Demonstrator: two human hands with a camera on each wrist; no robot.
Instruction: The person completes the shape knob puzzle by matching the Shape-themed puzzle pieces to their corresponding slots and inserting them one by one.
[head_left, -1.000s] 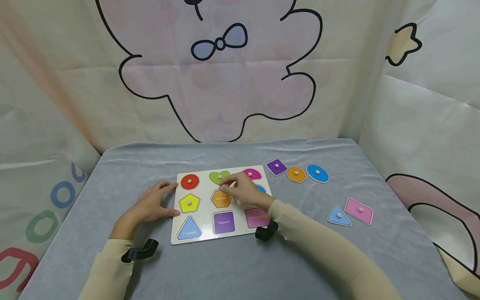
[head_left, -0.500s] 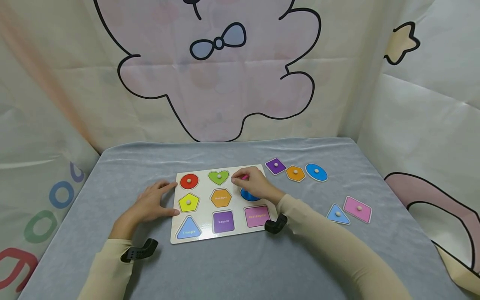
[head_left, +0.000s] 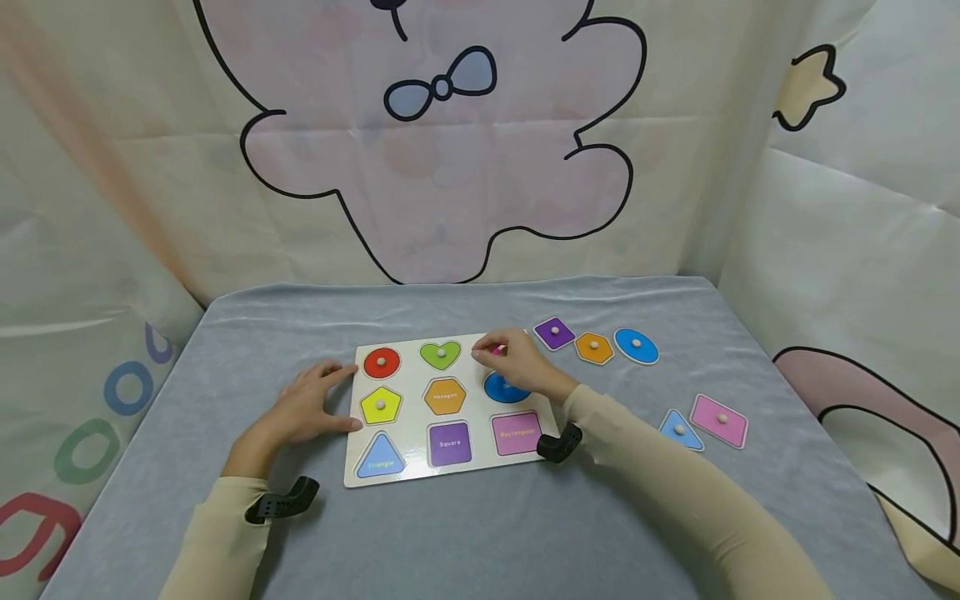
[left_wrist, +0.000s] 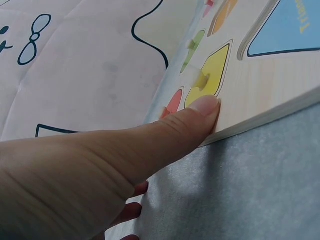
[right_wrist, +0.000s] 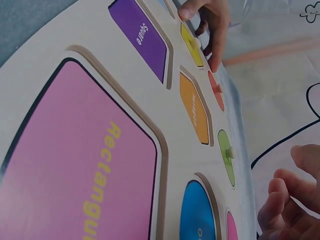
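While the right grip point(head_left: 522, 367) bends its fingers just over the pink piece point(head_left: 497, 351) at the far right corner of the board point(head_left: 416, 442), the left grip point(head_left: 303, 408) touches the left edge, fingers spread and holding nothing.
I can't tell if the right fingers pinch anything. On the surface point(head_left: 480, 542) to the right lie a purple square point(head_left: 554, 339), an orange hexagon point(head_left: 594, 354) and a blue oval point(head_left: 639, 353), and nearer, a blue triangle point(head_left: 677, 437) and a pink rectangle point(head_left: 712, 422). They look flat, hard and light, and smooth tops may slip, so the small knob point(head_left: 555, 331) in the middle of each seems best to hold. The board looks stiff; its edges suit holding.
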